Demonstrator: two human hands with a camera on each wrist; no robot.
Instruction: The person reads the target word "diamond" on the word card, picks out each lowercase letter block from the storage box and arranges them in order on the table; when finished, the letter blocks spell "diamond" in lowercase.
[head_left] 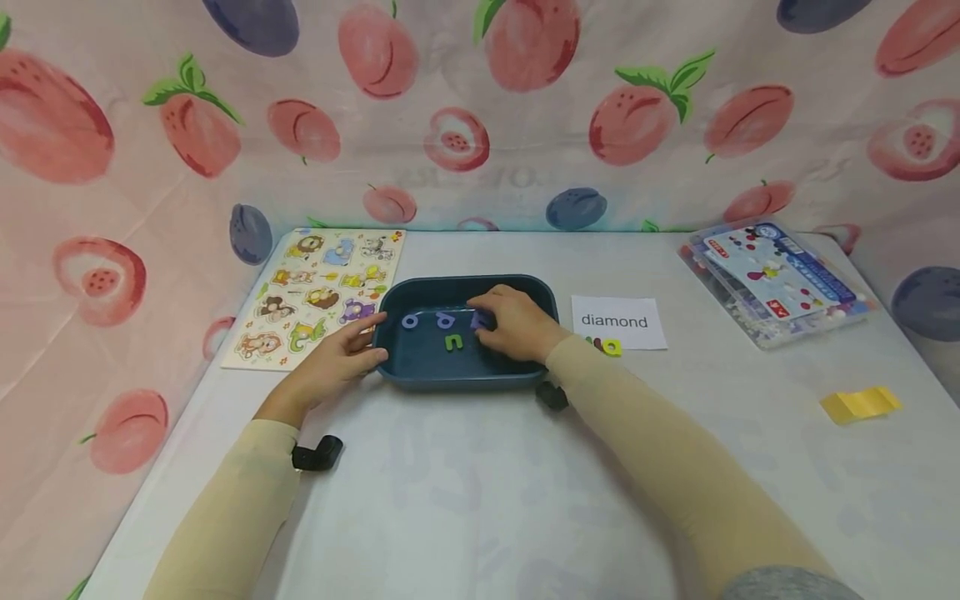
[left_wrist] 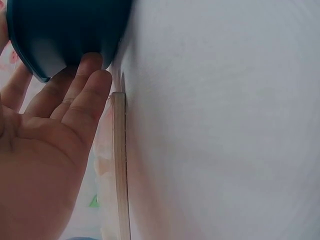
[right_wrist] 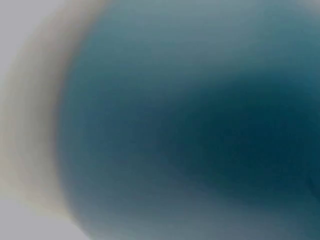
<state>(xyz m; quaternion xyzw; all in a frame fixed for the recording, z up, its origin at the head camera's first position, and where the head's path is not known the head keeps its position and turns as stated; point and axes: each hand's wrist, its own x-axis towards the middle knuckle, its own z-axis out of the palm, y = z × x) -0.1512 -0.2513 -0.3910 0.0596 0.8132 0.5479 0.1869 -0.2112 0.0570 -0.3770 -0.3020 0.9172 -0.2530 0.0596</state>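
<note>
A dark blue tray (head_left: pixel 457 383) stands mid-table in the head view. My left hand (head_left: pixel 341 367) rests against its left end, fingers fairly straight; in the left wrist view the fingers (left_wrist: pixel 90 95) lie along the tray's outer wall (left_wrist: pixel 65 30). My right hand (head_left: pixel 517 325) reaches into the tray's right side, finger and thumb pinching a purple letter (head_left: pixel 477 320) that they partly hide. Left of it in the tray lie a round purple letter (head_left: pixel 409 322), another purple letter (head_left: pixel 446 320) and a green n (head_left: pixel 453 342). The right wrist view is a blue blur.
A white card (head_left: pixel 618 322) reading "diamond" lies right of the tray, a yellow-green letter (head_left: pixel 612 347) at its lower edge. An animal puzzle board (head_left: pixel 322 292) lies at left. A clear plastic case (head_left: pixel 780 283) and a folded yellow paper (head_left: pixel 861 405) are at right.
</note>
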